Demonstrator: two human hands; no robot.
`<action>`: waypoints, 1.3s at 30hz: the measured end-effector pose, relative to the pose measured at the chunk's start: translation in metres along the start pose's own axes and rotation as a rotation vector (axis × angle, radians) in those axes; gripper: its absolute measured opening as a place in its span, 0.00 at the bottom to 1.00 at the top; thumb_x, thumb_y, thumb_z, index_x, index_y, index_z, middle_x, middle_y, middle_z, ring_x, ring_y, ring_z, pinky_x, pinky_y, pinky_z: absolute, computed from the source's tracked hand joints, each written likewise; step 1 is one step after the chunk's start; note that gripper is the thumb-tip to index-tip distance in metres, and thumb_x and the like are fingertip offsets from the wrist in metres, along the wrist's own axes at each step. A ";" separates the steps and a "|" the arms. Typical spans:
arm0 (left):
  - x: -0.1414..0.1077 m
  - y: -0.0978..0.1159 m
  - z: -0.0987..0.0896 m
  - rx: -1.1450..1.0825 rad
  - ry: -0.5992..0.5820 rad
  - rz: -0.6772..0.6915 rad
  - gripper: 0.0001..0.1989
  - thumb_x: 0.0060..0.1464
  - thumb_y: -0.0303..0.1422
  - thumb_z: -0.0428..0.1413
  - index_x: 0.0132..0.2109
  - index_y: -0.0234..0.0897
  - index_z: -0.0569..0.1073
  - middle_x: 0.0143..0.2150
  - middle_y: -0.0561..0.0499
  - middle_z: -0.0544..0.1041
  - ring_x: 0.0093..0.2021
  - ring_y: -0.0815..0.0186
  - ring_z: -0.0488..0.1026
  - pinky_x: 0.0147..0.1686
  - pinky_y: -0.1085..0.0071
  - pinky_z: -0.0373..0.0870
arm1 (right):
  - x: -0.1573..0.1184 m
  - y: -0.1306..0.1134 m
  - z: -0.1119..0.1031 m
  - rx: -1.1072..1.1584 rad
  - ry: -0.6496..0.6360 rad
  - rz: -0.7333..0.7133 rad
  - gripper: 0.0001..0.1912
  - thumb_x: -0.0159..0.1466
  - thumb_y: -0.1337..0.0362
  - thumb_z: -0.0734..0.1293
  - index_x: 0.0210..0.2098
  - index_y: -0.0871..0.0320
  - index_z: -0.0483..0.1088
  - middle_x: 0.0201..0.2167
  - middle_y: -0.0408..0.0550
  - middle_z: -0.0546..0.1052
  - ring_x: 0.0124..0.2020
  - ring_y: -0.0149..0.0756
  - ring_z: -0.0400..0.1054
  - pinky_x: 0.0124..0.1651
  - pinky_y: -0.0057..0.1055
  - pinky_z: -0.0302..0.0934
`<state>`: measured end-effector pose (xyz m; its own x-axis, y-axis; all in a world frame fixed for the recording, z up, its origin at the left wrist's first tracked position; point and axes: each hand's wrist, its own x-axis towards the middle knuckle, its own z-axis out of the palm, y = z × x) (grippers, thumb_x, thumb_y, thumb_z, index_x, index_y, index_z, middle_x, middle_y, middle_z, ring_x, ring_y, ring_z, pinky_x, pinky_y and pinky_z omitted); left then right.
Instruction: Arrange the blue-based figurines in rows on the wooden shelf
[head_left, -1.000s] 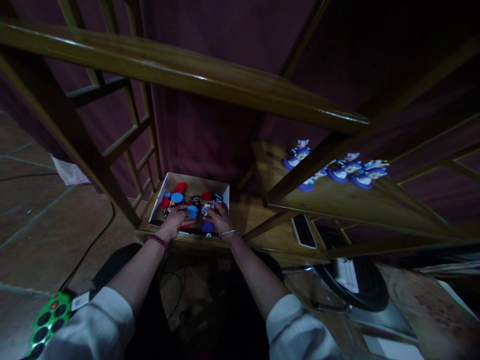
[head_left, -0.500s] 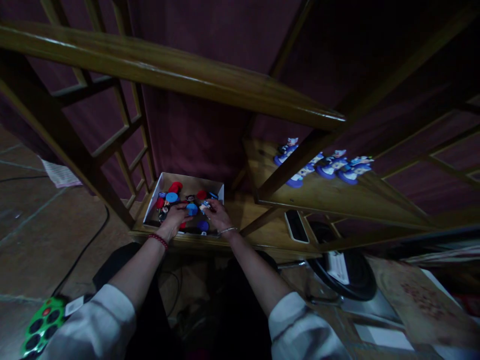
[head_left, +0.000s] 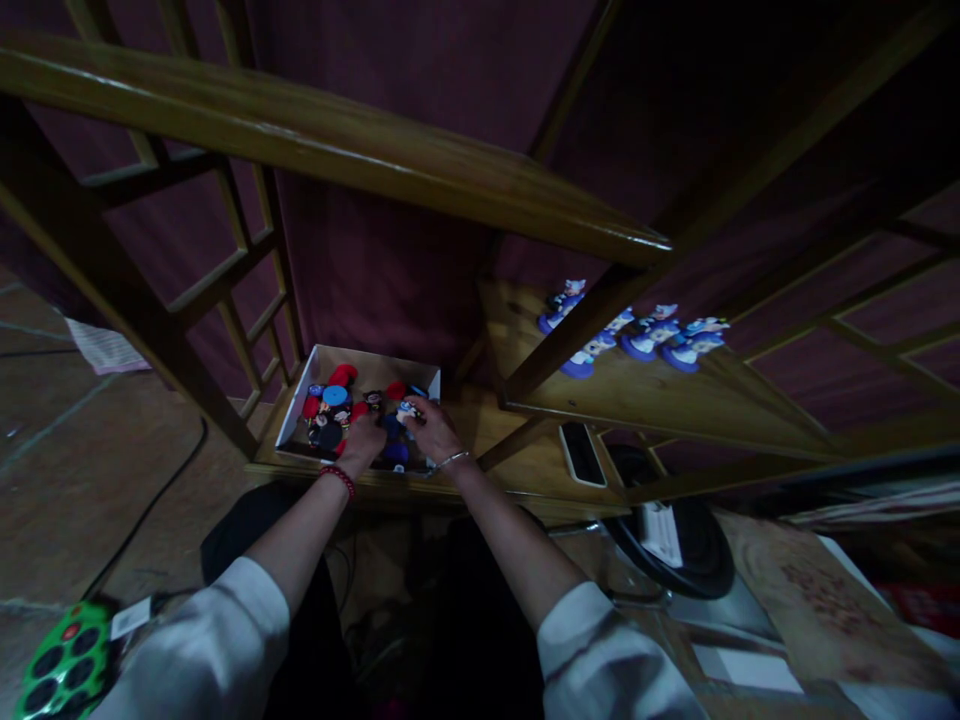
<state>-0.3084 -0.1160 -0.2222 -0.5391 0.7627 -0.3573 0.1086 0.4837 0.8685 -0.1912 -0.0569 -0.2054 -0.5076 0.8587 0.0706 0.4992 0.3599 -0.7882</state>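
Observation:
A shallow white cardboard box (head_left: 301,405) on the wooden shelf holds several small figures and round pieces in red, blue and black. My left hand (head_left: 363,440) reaches down among them, its fingertips hidden, so what it holds, if anything, is unclear. My right hand (head_left: 433,430) is closed on a small white-and-blue figure (head_left: 407,411) over the box's right part. A blue disc (head_left: 335,396) and a black disc (head_left: 329,435) lie left of my left hand. Near the box's front edge, below my right hand, is a dark blue disc (head_left: 395,454).
Several figures on purple bases (head_left: 642,345) stand on a raised wooden shelf (head_left: 675,405) at the right. A phone (head_left: 582,454) lies beneath it. Wooden rails (head_left: 337,140) cross above the box. A black round seat (head_left: 694,550) and a green device (head_left: 64,665) are lower down.
My left hand has shifted slightly right and its fingers have dipped deeper among the pieces, uncovering the black disc. My right hand keeps the figure. The view has shifted a little.

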 end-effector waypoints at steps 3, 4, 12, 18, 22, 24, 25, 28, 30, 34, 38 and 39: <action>0.001 -0.002 -0.007 0.200 0.023 0.107 0.13 0.38 0.17 0.51 0.31 0.34 0.74 0.32 0.41 0.76 0.42 0.55 0.72 0.45 0.66 0.63 | 0.001 0.001 0.003 -0.066 -0.018 -0.016 0.17 0.54 0.69 0.64 0.43 0.53 0.69 0.38 0.45 0.73 0.39 0.34 0.65 0.47 0.33 0.59; 0.001 -0.003 -0.008 0.250 0.023 0.137 0.13 0.39 0.18 0.51 0.32 0.34 0.74 0.34 0.40 0.76 0.43 0.54 0.71 0.46 0.66 0.62 | 0.001 0.001 0.005 -0.086 -0.026 -0.016 0.17 0.54 0.69 0.64 0.43 0.53 0.69 0.38 0.45 0.73 0.39 0.34 0.66 0.46 0.33 0.59; -0.002 -0.011 -0.012 0.332 0.012 0.159 0.13 0.41 0.21 0.54 0.35 0.38 0.76 0.35 0.43 0.77 0.44 0.56 0.71 0.47 0.66 0.61 | 0.002 0.001 0.013 -0.162 -0.110 -0.043 0.13 0.52 0.71 0.66 0.35 0.52 0.73 0.33 0.44 0.74 0.37 0.37 0.66 0.45 0.33 0.59; -0.005 -0.011 -0.022 0.407 -0.034 0.237 0.18 0.43 0.22 0.53 0.43 0.37 0.74 0.39 0.41 0.76 0.43 0.56 0.71 0.46 0.67 0.62 | 0.005 0.001 0.018 -0.117 -0.081 -0.044 0.13 0.50 0.72 0.67 0.34 0.51 0.74 0.32 0.43 0.75 0.39 0.38 0.66 0.47 0.35 0.58; -0.008 -0.014 -0.033 0.433 -0.069 0.252 0.19 0.45 0.24 0.52 0.45 0.39 0.73 0.40 0.44 0.77 0.43 0.58 0.72 0.45 0.68 0.62 | 0.007 0.002 0.020 -0.098 -0.090 -0.018 0.13 0.49 0.72 0.67 0.33 0.50 0.74 0.30 0.42 0.75 0.38 0.38 0.66 0.46 0.34 0.58; -0.010 -0.015 -0.038 0.420 -0.092 0.263 0.17 0.45 0.24 0.52 0.44 0.40 0.74 0.39 0.45 0.77 0.43 0.58 0.72 0.45 0.69 0.62 | 0.008 0.003 0.021 -0.098 -0.100 -0.006 0.12 0.49 0.72 0.67 0.31 0.50 0.74 0.29 0.41 0.75 0.37 0.38 0.67 0.45 0.34 0.58; -0.011 -0.016 -0.040 0.409 -0.105 0.277 0.16 0.45 0.24 0.52 0.42 0.40 0.75 0.38 0.46 0.77 0.43 0.59 0.72 0.45 0.70 0.62 | 0.010 0.004 0.022 -0.109 -0.107 -0.004 0.12 0.49 0.72 0.67 0.31 0.50 0.74 0.28 0.42 0.75 0.36 0.38 0.67 0.45 0.34 0.58; -0.012 -0.018 -0.043 0.372 -0.154 0.316 0.15 0.45 0.22 0.52 0.38 0.41 0.77 0.35 0.48 0.78 0.41 0.60 0.72 0.46 0.71 0.62 | 0.013 0.006 0.024 -0.162 -0.121 -0.011 0.11 0.49 0.71 0.67 0.31 0.52 0.74 0.28 0.43 0.75 0.36 0.40 0.67 0.44 0.35 0.58; -0.012 -0.021 -0.044 0.360 -0.184 0.335 0.15 0.44 0.21 0.52 0.37 0.41 0.77 0.36 0.48 0.78 0.41 0.61 0.73 0.46 0.71 0.62 | 0.014 0.007 0.025 -0.192 -0.120 -0.011 0.11 0.50 0.71 0.67 0.32 0.52 0.74 0.30 0.44 0.75 0.37 0.41 0.67 0.45 0.36 0.58; -0.012 -0.022 -0.044 0.403 -0.200 0.333 0.17 0.44 0.21 0.51 0.40 0.39 0.76 0.39 0.45 0.78 0.43 0.59 0.73 0.46 0.69 0.63 | 0.017 0.009 0.025 -0.211 -0.109 0.039 0.13 0.51 0.72 0.66 0.34 0.51 0.73 0.32 0.44 0.75 0.41 0.39 0.66 0.48 0.34 0.56; -0.014 -0.019 -0.045 0.607 -0.260 0.332 0.20 0.49 0.22 0.47 0.48 0.38 0.72 0.45 0.45 0.76 0.46 0.62 0.71 0.48 0.69 0.62 | 0.021 0.012 0.026 -0.100 -0.149 0.159 0.14 0.53 0.72 0.64 0.38 0.53 0.71 0.32 0.43 0.74 0.38 0.33 0.67 0.46 0.31 0.59; -0.014 -0.018 -0.046 0.668 -0.277 0.340 0.21 0.50 0.23 0.46 0.50 0.37 0.70 0.47 0.46 0.75 0.47 0.63 0.70 0.49 0.70 0.62 | 0.022 0.012 0.026 -0.045 -0.165 0.204 0.14 0.53 0.72 0.64 0.39 0.54 0.71 0.32 0.42 0.73 0.36 0.32 0.67 0.44 0.30 0.61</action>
<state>-0.3408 -0.1551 -0.2170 -0.1688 0.9512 -0.2583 0.7548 0.2932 0.5867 -0.2150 -0.0434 -0.2290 -0.4995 0.8451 -0.1905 0.6317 0.2048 -0.7477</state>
